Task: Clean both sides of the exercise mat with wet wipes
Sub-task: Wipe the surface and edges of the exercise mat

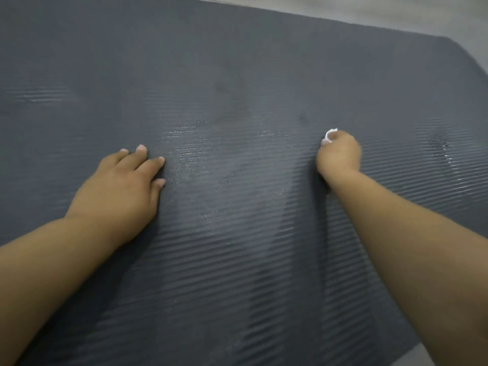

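A person leans over the ribbed mat (237,75), left hand (124,186) pressed flat with fingers spread, right hand (339,154) fisted around a wipe (328,136) (only a white scrap shows). Dry mat lies beyond the right hand, toward the floor (396,14).

The left hand (124,180) lay flat on the dark ridged mat (237,75). The right hand (339,153) was closed around something small and white, probably a wet wipe (328,134), pressed on the mat.
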{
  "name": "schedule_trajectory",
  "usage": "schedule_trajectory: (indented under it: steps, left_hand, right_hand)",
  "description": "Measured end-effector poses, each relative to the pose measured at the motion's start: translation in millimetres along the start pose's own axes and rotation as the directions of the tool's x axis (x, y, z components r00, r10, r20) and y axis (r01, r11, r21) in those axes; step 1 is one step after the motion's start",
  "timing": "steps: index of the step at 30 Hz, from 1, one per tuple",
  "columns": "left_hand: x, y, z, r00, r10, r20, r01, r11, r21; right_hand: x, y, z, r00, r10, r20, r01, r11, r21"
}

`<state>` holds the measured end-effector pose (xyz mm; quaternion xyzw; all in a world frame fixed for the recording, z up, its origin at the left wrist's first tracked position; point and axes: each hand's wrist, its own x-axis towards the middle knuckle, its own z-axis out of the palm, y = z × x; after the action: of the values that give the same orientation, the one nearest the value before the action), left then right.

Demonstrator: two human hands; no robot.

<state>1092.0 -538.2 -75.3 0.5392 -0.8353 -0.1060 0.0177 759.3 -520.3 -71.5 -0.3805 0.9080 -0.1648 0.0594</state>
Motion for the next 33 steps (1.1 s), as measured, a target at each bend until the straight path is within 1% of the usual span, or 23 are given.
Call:
schedule_trajectory:
  steps: [1, 2, 4, 6, 7, 8, 9, 11, 13, 14, 16, 19, 20, 22, 23, 24, 25, 26, 28, 29, 30, 31, 33]
  left_hand:
    - [0.8, 0.6, -1.8, 1.0, -0.013, -0.006, 0.013, 1.0, -0.012]
    - [0.5, 1.3, -3.5, 0.999, -0.034, -0.004, 0.034, 0.999, -0.026]
    - [-0.4, 0.1, -5.1, 0.997, -0.071, 0.021, 0.072, 0.996, -0.046]
    - [-1.3, -1.6, -6.8, 0.996, -0.078, 0.047, 0.081, 0.996, -0.05]
    - [-1.4, -2.0, -8.2, 0.996, -0.076, 0.052, 0.079, 0.995, -0.054]
    - [-1.3, -2.1, -9.8, 0.996, -0.074, 0.057, 0.077, 0.995, -0.057]
    - [-1.6, -2.1, -11.0, 0.995, -0.072, 0.069, 0.076, 0.995, -0.058]
    - [-2.4, -2.9, -12.2, 0.994, -0.065, 0.091, 0.07, 0.996, -0.056]
    - [-2.4, -4.9, -11.1, 0.994, -0.062, 0.093, 0.067, 0.997, -0.045]
    - [-1.9, -5.0, -9.5, 0.995, -0.061, 0.085, 0.064, 0.997, -0.034]
    - [0.2, -2.6, -7.5, 0.996, -0.059, 0.073, 0.06, 0.998, -0.014]
    - [1.3, 13.3, -5.5, 0.997, -0.028, 0.073, 0.027, 1.0, 0.015]
    - [0.3, 22.8, -4.4, 0.997, 0.016, 0.074, -0.017, 1.0, 0.021]
    - [-3.3, 47.6, -1.4, 0.989, 0.096, 0.115, -0.098, 0.995, 0.01]
    - [-5.9, 60.3, 0.9, 0.981, 0.114, 0.155, -0.115, 0.993, -0.008]
    - [-8.3, 72.7, 2.8, 0.975, 0.118, 0.191, -0.116, 0.993, -0.021]
    - [-11.2, 83.9, 5.0, 0.969, 0.124, 0.212, -0.121, 0.992, -0.025]
    - [-14.0, 93.1, 7.4, 0.966, 0.14, 0.216, -0.139, 0.99, -0.019]
    - [-20.3, 104.4, 13.2, 0.962, 0.166, 0.217, -0.173, 0.985, 0.012]
    - [-23.0, 107.4, 16.2, 0.965, 0.157, 0.212, -0.165, 0.986, 0.023]
    - [-24.4, 109.7, 18.7, 0.969, 0.146, 0.2, -0.154, 0.988, 0.026]
    - [-25.0, 111.5, 20.7, 0.972, 0.139, 0.189, -0.146, 0.989, 0.025]
    - [-25.5, 114.6, 22.1, 0.975, 0.128, 0.181, -0.135, 0.99, 0.027]
  right_hand:
    - [-2.7, -14.2, 6.3, 1.0, 0.027, 0.016, -0.027, 1.0, 0.01]
    - [-11.3, -34.1, 15.6, 0.999, -0.033, 0.021, 0.033, 0.999, 0.034]
    - [-44.9, -82.6, 38.6, 0.933, -0.352, 0.069, 0.344, 0.933, 0.111]
    - [-85.1, -117.9, 49.8, 0.695, -0.682, 0.229, 0.655, 0.731, 0.192]
    - [-94.1, -124.2, 54.6, 0.558, -0.779, 0.285, 0.745, 0.622, 0.24]
    - [-89.9, -122.1, 56.0, 0.49, -0.814, 0.312, 0.78, 0.569, 0.26]
    - [-78.5, -115.2, 51.2, 0.527, -0.795, 0.301, 0.759, 0.599, 0.255]
    - [-33.9, -80.0, 41.8, 0.759, -0.619, 0.199, 0.594, 0.785, 0.178]
    - [18.6, -26.5, 23.4, 0.956, -0.284, 0.067, 0.282, 0.959, 0.038]
    - [34.8, -1.5, 13.0, 0.991, -0.128, 0.037, 0.128, 0.992, -0.008]
    - [35.6, 22.6, 2.7, 0.998, -0.041, 0.039, 0.042, 0.999, -0.023]
    - [-13.9, 14.6, 11.0, 0.953, -0.29, 0.083, 0.293, 0.956, -0.026]
    - [-36.6, 9.2, 15.4, 0.889, -0.443, 0.118, 0.445, 0.895, 0.012]
    - [-79.6, 5.1, 13.0, 0.661, -0.714, 0.23, 0.7, 0.697, 0.155]
    - [-88.1, 12.9, 7.7, 0.547, -0.788, 0.283, 0.768, 0.607, 0.206]
    - [-83.4, 26.5, 1.8, 0.5, -0.814, 0.297, 0.801, 0.565, 0.2]
    - [-70.5, 44.6, -5.1, 0.544, -0.794, 0.272, 0.794, 0.592, 0.141]
    - [-52.1, 66.5, -12.3, 0.669, -0.716, 0.199, 0.726, 0.687, 0.034]
    - [-15.2, 112.9, -32.1, 0.932, -0.356, 0.064, 0.361, 0.917, -0.171]
    - [-6.9, 128.4, -41.5, 0.984, -0.173, 0.035, 0.176, 0.961, -0.214]
    - [-7.0, 134.7, -44.5, 0.996, -0.083, 0.018, 0.085, 0.97, -0.227]
    - [-13.7, 132.2, -41.5, 0.997, -0.075, 0.014, 0.077, 0.976, -0.203]
    - [-44.0, 115.4, -29.4, 0.978, -0.206, 0.026, 0.208, 0.973, -0.098]
